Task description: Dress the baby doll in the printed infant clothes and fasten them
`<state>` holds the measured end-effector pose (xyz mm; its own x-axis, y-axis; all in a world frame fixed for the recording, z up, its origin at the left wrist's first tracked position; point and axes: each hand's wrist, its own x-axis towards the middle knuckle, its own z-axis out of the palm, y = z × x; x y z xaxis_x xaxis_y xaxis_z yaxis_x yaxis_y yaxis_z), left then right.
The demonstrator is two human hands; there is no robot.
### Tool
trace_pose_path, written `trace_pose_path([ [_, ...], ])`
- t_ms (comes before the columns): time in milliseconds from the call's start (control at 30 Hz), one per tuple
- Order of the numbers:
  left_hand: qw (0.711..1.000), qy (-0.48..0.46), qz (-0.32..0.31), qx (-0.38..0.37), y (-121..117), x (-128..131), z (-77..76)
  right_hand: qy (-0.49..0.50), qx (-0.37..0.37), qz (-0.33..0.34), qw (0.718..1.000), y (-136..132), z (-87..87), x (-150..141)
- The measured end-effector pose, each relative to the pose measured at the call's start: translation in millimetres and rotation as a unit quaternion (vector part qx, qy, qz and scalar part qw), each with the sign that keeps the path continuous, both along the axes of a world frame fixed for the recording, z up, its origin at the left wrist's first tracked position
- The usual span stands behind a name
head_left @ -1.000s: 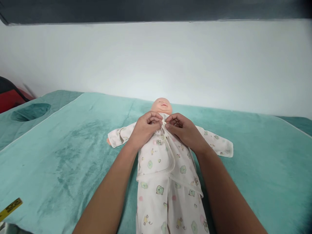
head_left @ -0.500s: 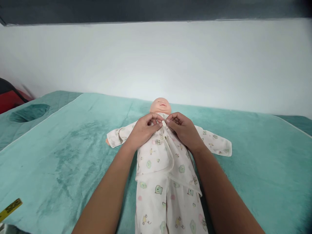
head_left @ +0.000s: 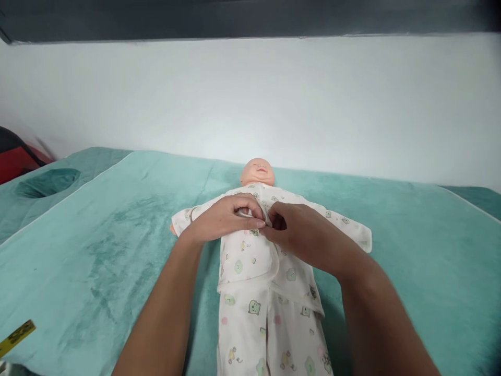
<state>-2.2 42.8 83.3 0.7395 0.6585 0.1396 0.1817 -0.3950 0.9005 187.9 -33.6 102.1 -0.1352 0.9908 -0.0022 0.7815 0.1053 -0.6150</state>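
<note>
A baby doll (head_left: 257, 171) lies on its back, its head toward the wall. It wears a white printed jacket (head_left: 245, 261) with front flaps overlapping, and matching trousers (head_left: 250, 324). My left hand (head_left: 230, 215) pinches the edge of the jacket's front at the chest, thumb below and fingers above. Close against it, my right hand (head_left: 293, 227) has its thumb and fingertips closed on the same front edge. The fingers cover whatever fastening lies there. Both sleeves stretch out sideways; a bit of the doll's hand shows at the left cuff.
A teal plush cover (head_left: 117, 261) spreads under the doll, with a hole (head_left: 49, 183) at the far left. Behind stands a white wall (head_left: 250, 99) with a dark band on top. A red and black object (head_left: 18, 156) and a yellow strip (head_left: 18, 337) sit at the left edge.
Both hands have moved down from the collar to the middle of the chest, leaving the neckline uncovered with its edges together. My right wrist has turned more sideways.
</note>
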Motion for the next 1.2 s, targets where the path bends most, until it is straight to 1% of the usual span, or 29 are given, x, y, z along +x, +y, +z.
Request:
trace_pose_path([
  [167,0.999,0.011,-0.042,0.005,0,-4,0.0,-0.046,-0.023,0.012,0.999,-2,-2.3,1],
  [267,0.999,0.025,-0.048,0.001,0,-8,1.5,-0.055,-0.013,-0.007,0.998,-4,-1.1,-5],
  [400,0.997,0.043,-0.064,-0.012,4,-16,1.4,-0.072,0.006,-0.043,0.996,-5,-0.1,-22],
  [533,0.997,0.052,-0.053,-0.014,9,-19,-3.0,-0.109,0.010,-0.095,0.989,-2,-1.2,-33],
  [600,0.998,0.050,-0.044,-0.010,10,-18,-4.6,-0.111,0.011,-0.098,0.989,-1,-2.3,-31],
  [633,0.998,0.047,-0.038,-0.007,9,-17,-4.9,-0.102,0.013,-0.088,0.991,0,-2.6,-28],
  [733,0.999,0.033,-0.028,-0.001,6,-15,-3.0,-0.046,0.009,-0.031,0.998,2,-1.7,-15],
  [800,0.999,0.029,-0.029,0.002,4,-14,-0.8,-0.007,-0.019,-0.004,1.000,2,0.6,-5],
  [867,0.999,0.033,-0.020,0.009,3,-13,0.8,0.035,-0.064,0.021,0.997,3,3.1,2],
  [967,0.999,0.040,0.000,0.015,2,-12,1.2,0.121,-0.122,0.069,0.983,5,3.9,10],
  [1033,0.999,0.043,0.003,0.017,1,-11,1.0,0.190,-0.136,0.086,0.968,7,1.3,14],
  [1133,0.999,0.047,0.006,0.028,0,-11,1.6,0.290,-0.134,0.077,0.944,10,-6.7,17],
  [1200,0.998,0.049,0.005,0.038,-1,-11,2.5,0.333,-0.134,0.058,0.932,12,-12.5,16],
])
